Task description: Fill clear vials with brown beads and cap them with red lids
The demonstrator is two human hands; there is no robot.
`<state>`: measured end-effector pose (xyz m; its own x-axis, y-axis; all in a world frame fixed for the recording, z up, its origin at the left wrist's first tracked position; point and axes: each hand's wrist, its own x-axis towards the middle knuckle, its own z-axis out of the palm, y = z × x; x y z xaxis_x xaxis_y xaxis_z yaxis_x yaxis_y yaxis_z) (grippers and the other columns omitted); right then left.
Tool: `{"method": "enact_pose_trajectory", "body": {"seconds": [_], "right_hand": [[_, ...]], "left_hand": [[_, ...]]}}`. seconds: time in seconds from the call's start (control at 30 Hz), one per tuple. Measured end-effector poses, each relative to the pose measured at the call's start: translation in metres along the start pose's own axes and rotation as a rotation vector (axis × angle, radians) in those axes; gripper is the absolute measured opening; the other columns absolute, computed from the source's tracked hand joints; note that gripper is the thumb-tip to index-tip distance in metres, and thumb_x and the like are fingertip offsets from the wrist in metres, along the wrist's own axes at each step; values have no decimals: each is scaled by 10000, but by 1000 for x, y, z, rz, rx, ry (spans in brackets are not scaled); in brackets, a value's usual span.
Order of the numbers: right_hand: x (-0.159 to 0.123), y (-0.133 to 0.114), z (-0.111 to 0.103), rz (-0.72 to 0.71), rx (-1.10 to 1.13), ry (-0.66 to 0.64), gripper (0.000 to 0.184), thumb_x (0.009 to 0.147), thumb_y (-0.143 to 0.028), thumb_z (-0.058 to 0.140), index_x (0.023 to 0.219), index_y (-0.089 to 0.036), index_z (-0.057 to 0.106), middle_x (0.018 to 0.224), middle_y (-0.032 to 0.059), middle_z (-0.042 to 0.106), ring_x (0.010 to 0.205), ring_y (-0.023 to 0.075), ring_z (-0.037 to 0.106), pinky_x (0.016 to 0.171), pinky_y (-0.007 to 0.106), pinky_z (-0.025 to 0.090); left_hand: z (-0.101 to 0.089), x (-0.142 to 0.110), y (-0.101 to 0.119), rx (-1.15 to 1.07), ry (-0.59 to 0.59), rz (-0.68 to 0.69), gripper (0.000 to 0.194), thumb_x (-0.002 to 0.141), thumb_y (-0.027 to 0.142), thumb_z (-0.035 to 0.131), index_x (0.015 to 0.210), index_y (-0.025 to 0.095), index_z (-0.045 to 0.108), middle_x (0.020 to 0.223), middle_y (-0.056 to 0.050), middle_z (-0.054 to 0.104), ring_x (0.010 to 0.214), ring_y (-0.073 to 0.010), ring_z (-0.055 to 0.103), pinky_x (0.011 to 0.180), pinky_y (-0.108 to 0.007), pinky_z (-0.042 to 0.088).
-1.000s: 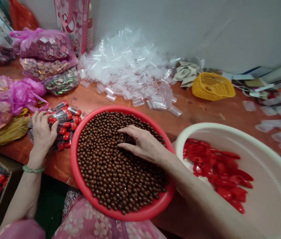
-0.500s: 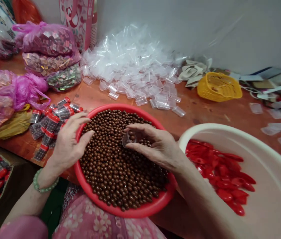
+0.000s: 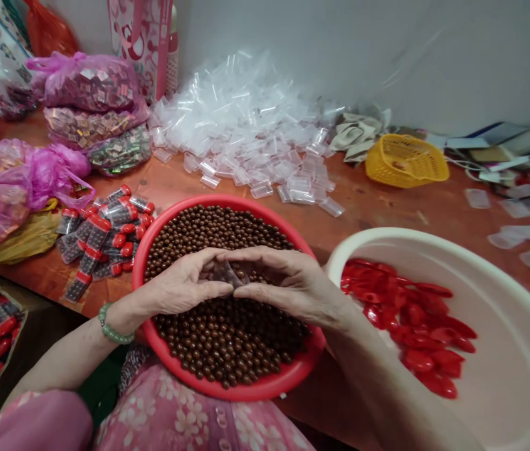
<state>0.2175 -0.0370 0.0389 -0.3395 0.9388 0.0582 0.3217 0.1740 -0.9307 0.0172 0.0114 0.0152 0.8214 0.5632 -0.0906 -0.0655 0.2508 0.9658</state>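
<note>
Over brown beads (image 3: 227,341), left hand (image 3: 185,282) and right hand (image 3: 284,279) grasp a clear vial (image 3: 225,272); red-capped vials (image 3: 98,241) lie beside.

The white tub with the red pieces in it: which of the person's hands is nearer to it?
Right. The right hand is over the red bowl, on the side toward the white tub; the left hand is farther away, beyond the right hand.

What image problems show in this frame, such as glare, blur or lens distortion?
In the head view, the wide lens bows the white basin at the right, and the clear plastic pieces beyond it look soft; small glints dot the brown beads, while the left hand and right hand stay fairly sharp.
</note>
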Motion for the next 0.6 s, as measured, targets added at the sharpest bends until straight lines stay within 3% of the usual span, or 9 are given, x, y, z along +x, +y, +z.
{"method": "enact_pose_trajectory", "body": {"seconds": [0.13,0.27,0.4,0.53,0.6], "right_hand": [[1,0,2,-103,-26,102,289,828,-364,718,1089,-240,711,1153,83,718,1074,232,670,959,397,528],[3,3,5,-137,-70,193,219,809,-396,733,954,-235,702,1018,74,700,933,203,665,813,343,553],[5,1,5,-78,-67,144,296,806,-497,706,819,-214,622,806,30,602,718,151,566,627,281,487],[5,1,7,45,-24,31,323,829,-499,670,774,-206,545,703,-10,516,637,124,480,567,257,434],[4,2,9,68,-8,36,315,829,-474,675,764,-207,523,683,-24,488,614,114,454,551,247,422]], "left_hand": [[0,2,-1,-57,1,53,402,827,226,669,1221,175,605,1179,-81,662,1075,-186,622,985,-336,456],[0,1,-1,-86,10,7,447,821,234,679,1255,167,597,1164,-83,669,1070,-187,619,964,-328,464],[-2,1,-2,-13,50,-12,472,791,199,682,1252,151,592,1153,-82,666,1068,-191,611,993,-351,443],[-4,0,-3,50,52,22,427,785,199,672,1206,161,616,1163,-81,660,1097,-215,595,1008,-381,431],[-5,0,-4,71,55,19,399,786,206,674,1180,161,627,1149,-82,661,1081,-218,597,996,-387,438]]}}
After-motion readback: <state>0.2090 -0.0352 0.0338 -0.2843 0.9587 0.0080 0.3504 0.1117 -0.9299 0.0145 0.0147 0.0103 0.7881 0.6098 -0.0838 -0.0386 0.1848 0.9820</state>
